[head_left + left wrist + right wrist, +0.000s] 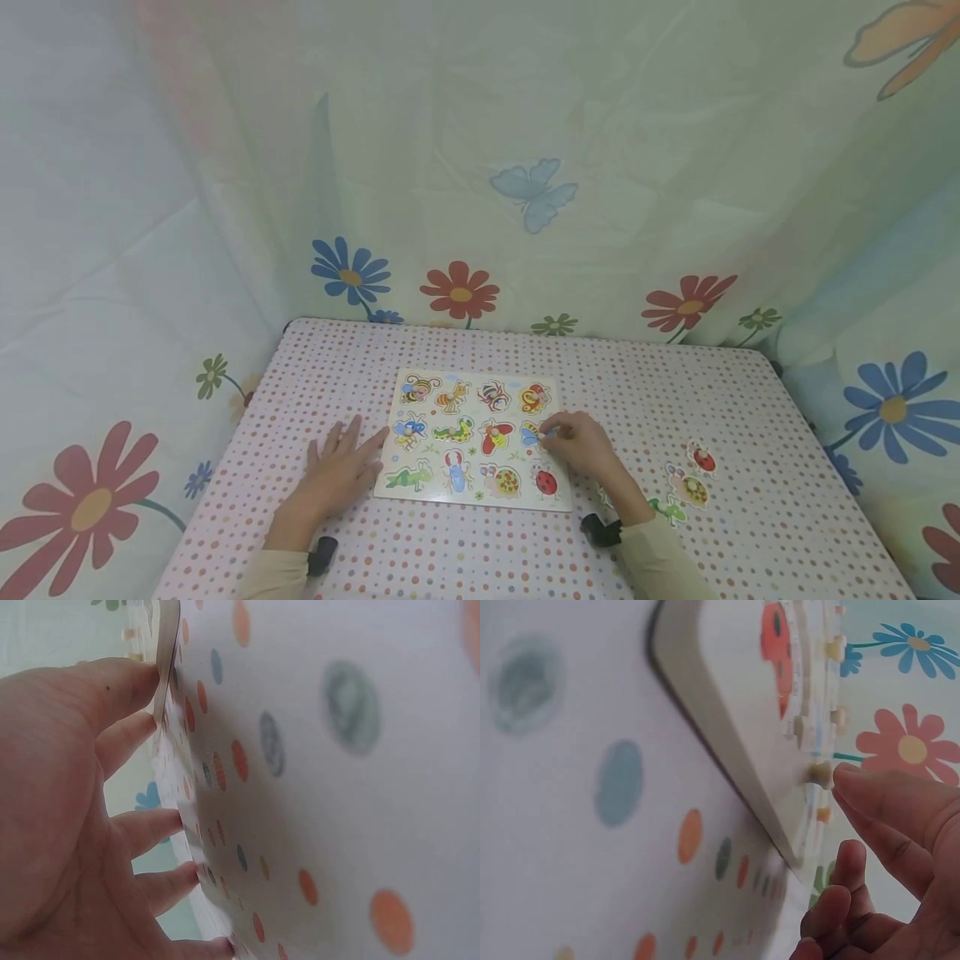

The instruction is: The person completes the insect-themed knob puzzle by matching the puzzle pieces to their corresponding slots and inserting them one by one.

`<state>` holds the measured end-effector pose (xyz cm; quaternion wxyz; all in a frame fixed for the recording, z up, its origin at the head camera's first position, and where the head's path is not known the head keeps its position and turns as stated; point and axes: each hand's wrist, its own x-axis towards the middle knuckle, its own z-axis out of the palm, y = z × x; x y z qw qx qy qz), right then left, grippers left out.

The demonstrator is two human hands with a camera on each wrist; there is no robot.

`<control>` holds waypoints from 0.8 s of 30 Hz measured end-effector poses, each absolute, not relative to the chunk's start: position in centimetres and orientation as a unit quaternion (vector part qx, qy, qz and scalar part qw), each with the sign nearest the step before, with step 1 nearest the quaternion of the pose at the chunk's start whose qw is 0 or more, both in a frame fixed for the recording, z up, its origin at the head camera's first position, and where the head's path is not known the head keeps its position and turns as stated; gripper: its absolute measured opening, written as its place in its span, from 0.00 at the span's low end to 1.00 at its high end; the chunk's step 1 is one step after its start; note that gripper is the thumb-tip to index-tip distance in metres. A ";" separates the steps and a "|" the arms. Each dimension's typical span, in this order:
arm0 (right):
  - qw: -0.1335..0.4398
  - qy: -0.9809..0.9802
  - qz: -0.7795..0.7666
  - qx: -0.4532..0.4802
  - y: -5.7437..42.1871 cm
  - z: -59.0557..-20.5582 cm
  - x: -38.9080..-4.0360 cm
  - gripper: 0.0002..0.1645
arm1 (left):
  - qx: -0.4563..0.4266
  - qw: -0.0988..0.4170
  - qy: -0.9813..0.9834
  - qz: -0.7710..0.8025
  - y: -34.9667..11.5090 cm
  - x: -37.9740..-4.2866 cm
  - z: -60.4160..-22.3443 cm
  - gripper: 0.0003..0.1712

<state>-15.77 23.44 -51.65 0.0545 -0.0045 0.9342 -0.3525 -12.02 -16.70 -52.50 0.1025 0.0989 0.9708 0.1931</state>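
A: Wing piece, right column of the board, middle row, and the right hand has thumb and finger pinching its knob!

B: Left hand spread at the board's left edge, thumb side against the rim, other fingertips down on the table.

A: The danger? A crooked push could leave the piece tilted; how flush it sits, I can't tell.

B: And that bracing looks light! Press hard off-centre and the board might skid.

A: Right of the board: ladybug, snail, hopper, all loose, close together.

B: The right forearm lies between them and the board, partly covering another piece. A low sleeve could sweep them!

A: Beyond the board, a flowered curtain, well out of the way.
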 end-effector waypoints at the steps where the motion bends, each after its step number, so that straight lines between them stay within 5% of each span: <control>1: 0.053 0.934 -0.353 -0.006 23.5 -51.5 -15.7 0.08 | 0.098 0.103 0.971 0.193 -16.7 -12.0 -52.5 0.31; 24: -0.056 0.932 -0.357 -0.029 28.8 -48.0 -10.5 0.09 | 0.097 0.107 0.970 0.193 -16.8 -12.1 -52.7 0.32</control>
